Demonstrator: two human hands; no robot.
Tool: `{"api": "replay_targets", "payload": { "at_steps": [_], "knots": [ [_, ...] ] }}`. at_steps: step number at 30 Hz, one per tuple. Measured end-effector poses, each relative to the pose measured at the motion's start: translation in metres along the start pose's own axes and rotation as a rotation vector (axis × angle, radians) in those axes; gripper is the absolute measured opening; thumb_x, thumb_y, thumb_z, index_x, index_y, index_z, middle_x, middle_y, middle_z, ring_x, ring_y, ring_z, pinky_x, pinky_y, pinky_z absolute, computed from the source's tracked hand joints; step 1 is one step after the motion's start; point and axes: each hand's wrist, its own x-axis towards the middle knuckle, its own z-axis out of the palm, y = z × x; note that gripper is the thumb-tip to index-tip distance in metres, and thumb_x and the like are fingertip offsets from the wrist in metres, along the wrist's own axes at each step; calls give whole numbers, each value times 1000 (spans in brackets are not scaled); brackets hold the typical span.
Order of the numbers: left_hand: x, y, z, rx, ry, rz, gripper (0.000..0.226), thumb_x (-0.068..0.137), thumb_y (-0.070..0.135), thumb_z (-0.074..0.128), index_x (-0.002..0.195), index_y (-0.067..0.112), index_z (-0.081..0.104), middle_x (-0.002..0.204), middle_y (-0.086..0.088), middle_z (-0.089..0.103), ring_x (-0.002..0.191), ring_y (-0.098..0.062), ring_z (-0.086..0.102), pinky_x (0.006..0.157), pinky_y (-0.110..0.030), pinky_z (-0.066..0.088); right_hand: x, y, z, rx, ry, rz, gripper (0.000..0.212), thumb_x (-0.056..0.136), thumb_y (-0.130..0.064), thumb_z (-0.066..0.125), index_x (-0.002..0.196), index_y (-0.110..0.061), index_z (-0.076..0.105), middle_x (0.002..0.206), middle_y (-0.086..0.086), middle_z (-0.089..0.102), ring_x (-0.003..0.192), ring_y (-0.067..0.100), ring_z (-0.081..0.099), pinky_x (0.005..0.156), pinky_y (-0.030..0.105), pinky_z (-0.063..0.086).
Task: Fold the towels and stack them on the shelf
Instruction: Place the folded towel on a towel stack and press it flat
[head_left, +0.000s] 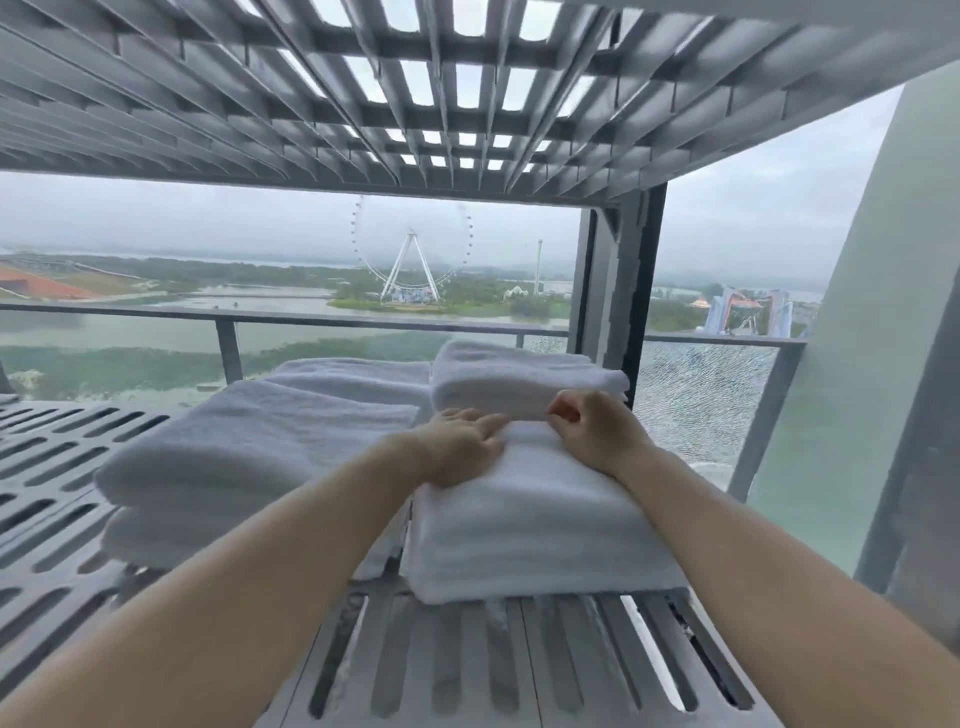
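A folded white towel (535, 525) lies on the grey slotted shelf (493, 670), near its front right. My left hand (460, 447) rests flat on the towel's far left edge, fingers extended. My right hand (592, 431) sits on the far right edge with its fingers curled, pinching the cloth. Behind it stands a second folded white stack (519, 379). To the left lies a larger folded white towel pile (249, 457), with another towel (358, 376) behind that.
Another slotted shelf (415, 93) hangs close overhead. A dark upright post (618, 291) marks the shelf's back right corner. Beyond are a balcony rail (260, 318) and glass panels. A pale wall (857, 364) stands at the right.
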Motion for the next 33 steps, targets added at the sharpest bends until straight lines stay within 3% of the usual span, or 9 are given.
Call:
{"api": "replay_targets", "payload": {
  "at_steps": [5, 8, 10, 15, 20, 24, 27, 30, 33],
  "knots": [
    [-8, 7, -2, 26, 79, -28, 49, 98, 40, 27, 146, 32, 19, 157, 3, 12, 144, -20, 3, 116, -49, 3, -19, -5, -14, -104, 153, 14, 17, 82, -8, 58, 94, -18, 67, 101, 8, 65, 91, 28, 62, 70, 27, 46],
    [-16, 20, -3, 62, 274, 37, 40, 97, 34, 34, 136, 31, 42, 152, 8, 26, 142, -16, 17, 113, -50, 17, -34, -12, -14, 31, 63, -25, 14, 82, -26, 55, 89, -28, 67, 93, 1, 70, 92, 22, 63, 79, 30, 49],
    [-20, 28, -2, 57, 231, 100, 39, 96, 38, 33, 129, 29, 51, 147, 5, 36, 139, -17, 26, 112, -42, 21, -38, -7, -13, 59, -73, 35, 21, 83, -38, 46, 94, -36, 64, 103, 3, 68, 103, 23, 58, 91, 36, 47],
    [-22, 31, 8, 95, -14, 9, 68, 86, 70, 19, 146, 37, 17, 157, 8, 6, 144, -19, 0, 115, -51, 1, -37, 5, -15, 85, -269, 96, 36, 94, -43, 34, 125, -38, 52, 140, 6, 46, 132, 24, 34, 113, 38, 24],
    [-20, 25, 4, 40, -73, 8, 88, 72, 84, 19, 146, 37, 11, 157, 9, 1, 144, -16, -4, 117, -45, -2, -32, 0, -16, -7, -349, 53, 48, 95, -49, 30, 140, -33, 36, 151, -6, 30, 140, 16, 22, 116, 34, 11],
    [-17, 19, 5, 29, -79, 4, 84, 75, 82, 21, 146, 40, 7, 157, 12, -3, 143, -13, -8, 116, -46, -4, -22, -6, -13, -104, -457, 31, 52, 98, -48, 21, 146, -28, 23, 156, -4, 16, 143, 12, 8, 115, 34, -1],
    [-12, 16, 1, 35, -89, 4, 79, 80, 77, 25, 146, 39, 6, 157, 11, -7, 142, -12, -13, 114, -51, -10, -14, -8, -13, -50, -409, 88, 50, 98, -45, 25, 144, -26, 29, 154, -2, 24, 142, 19, 17, 115, 36, 7],
    [-5, 8, -1, 29, 10, 1, 71, 88, 65, 32, 147, 36, 5, 156, 9, -13, 141, -12, -21, 110, -55, -11, -5, -4, -12, -19, -213, 90, 43, 95, -36, 39, 135, -22, 43, 144, 4, 43, 132, 26, 38, 110, 41, 28],
    [5, -2, -2, 64, 120, -24, 72, 90, 60, 32, 148, 31, -1, 155, 7, -18, 140, -13, -24, 111, -56, -10, 3, -4, -5, 37, -55, 31, 43, 92, -23, 47, 134, -18, 45, 140, 5, 48, 127, 24, 45, 106, 35, 35]
  ]
}}
